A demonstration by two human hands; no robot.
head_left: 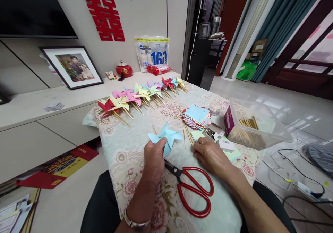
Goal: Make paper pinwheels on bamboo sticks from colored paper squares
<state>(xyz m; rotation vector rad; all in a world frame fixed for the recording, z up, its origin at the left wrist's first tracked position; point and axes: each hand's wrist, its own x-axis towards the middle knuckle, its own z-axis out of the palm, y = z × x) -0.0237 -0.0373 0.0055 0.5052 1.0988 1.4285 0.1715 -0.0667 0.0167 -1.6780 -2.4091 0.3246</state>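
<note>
- The left hand point(154, 156) is closing its fingers around a light blue paper pinwheel point(166, 138), holding it just above the flowered tablecloth point(125, 156)
- The pinwheel is sitting near the middle of the table, with its folded points spreading out above the left hand's fingers
- The right hand point(210, 155) is lying palm down on the cloth, fingers loosely bent; its fingertips are touching a pale green paper sheet point(197, 134), and I cannot tell if it is gripping anything
- 2 thin wooden sticks point(187, 135) are lying on the cloth between the pinwheel and the right hand
- Red-handled scissors point(194, 189) are lying shut on the cloth between the 2 forearms, blades pointing toward the left hand
- A stack of coloured paper squares point(196, 116) is sitting beyond the right hand, with a small round jar point(215, 108) just behind it
- A clear plastic box point(256, 123) is holding many wooden sticks at the right side of the table
- A row of finished pinwheels point(140, 96) on sticks is lying along the far edge of the table
</note>
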